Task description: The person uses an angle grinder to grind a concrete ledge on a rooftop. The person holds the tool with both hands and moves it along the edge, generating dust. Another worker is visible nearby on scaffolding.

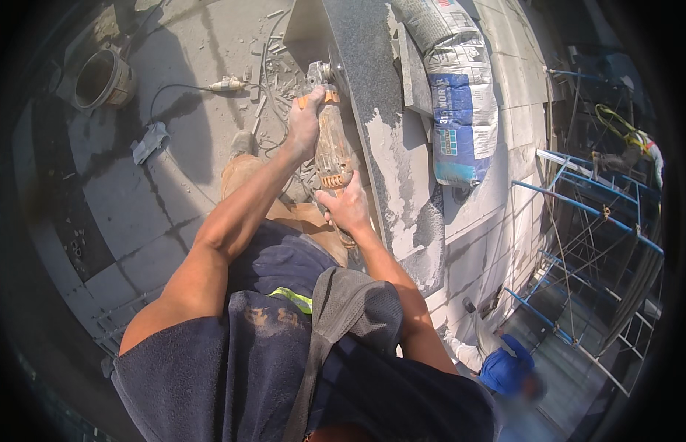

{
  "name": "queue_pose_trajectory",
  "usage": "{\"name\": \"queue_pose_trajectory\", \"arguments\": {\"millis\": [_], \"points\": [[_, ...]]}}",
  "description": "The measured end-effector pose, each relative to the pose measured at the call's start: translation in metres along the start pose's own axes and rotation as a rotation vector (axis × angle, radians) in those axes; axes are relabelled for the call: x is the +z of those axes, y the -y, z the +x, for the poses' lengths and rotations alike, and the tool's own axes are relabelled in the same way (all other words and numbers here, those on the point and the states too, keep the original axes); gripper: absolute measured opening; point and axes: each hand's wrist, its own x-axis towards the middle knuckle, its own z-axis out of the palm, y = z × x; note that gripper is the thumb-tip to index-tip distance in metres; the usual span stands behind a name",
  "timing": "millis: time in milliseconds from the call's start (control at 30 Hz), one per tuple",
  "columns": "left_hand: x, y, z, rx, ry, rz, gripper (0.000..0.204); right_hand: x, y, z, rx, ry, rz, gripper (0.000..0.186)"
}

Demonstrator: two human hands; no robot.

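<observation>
Navy cloth of the wearer's shirt (188, 368), thick and slightly nubbly, lies nearest, crossed by a grey mesh-knit cloth (354, 306) that falls in soft folds. Beyond it, an angle grinder (331, 144) stands just beside the left edge of a long, speckled dark-grey stone slab (369, 81), its head close up to that edge; whether the disc touches the stone is too blurred to tell. Both bare hands are clamped on the tool: the left hand (306, 121) wraps the orange collar behind the head, and the right hand (348, 208) closes round the dusty rear of the barrel-shaped body.

Working well at this edge would seem to call for that two-handed hold, light and even pressure, a steady disc angle and the face out of line with the wheel. Left of the slab, the thin, looping power cable (263, 66) is best kept well away from the disc, and the brittle, sharp-cornered stone offcuts (286, 81) could unsettle a foot.

Chalky, ragged white residue coats part of the slab's near face. Right of the slab lie a narrow stone strip (413, 70) and a plump, creased blue-and-white mortar bag (461, 110); well left of it stands a round, grimy bucket (123, 82).
</observation>
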Motion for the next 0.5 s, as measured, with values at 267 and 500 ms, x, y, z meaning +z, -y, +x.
{"name": "queue_pose_trajectory", "arguments": {"millis": [267,500], "points": [[0.0,0.011,-0.008,0.017,-0.04,-0.032,0.041,-0.001,0.0,-0.011,0.014,0.024,-0.001,0.068],[0.007,-0.013,0.016,0.045,-0.054,0.035,0.036,-0.001,0.019,0.019,-0.035,0.016,-0.009,0.067]]}}
